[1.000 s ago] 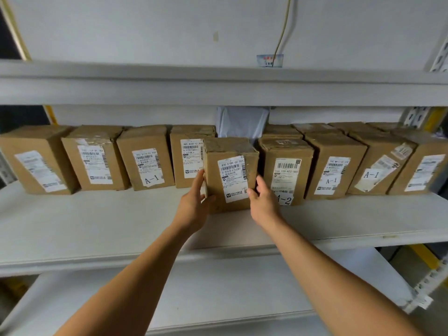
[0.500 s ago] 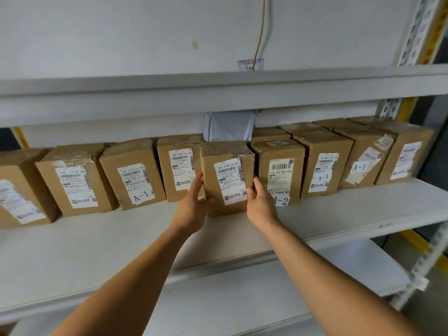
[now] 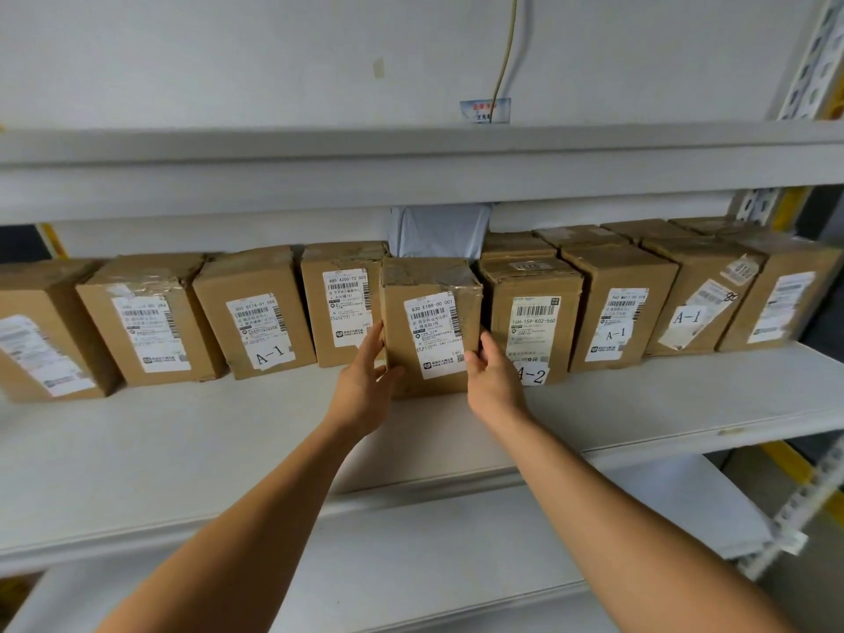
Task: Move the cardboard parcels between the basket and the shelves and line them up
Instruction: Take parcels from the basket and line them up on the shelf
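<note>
- One parcel (image 3: 431,324) has slid back over the last second, and we now see it closer to the row on the shelf (image 3: 182,450), though its face sits slightly proud of the neighbours.
- Our left hand (image 3: 365,386) presses its left side with straight fingers and thumb on the front; our right hand (image 3: 491,374) clasps the right edge, the parcel between them.
</note>
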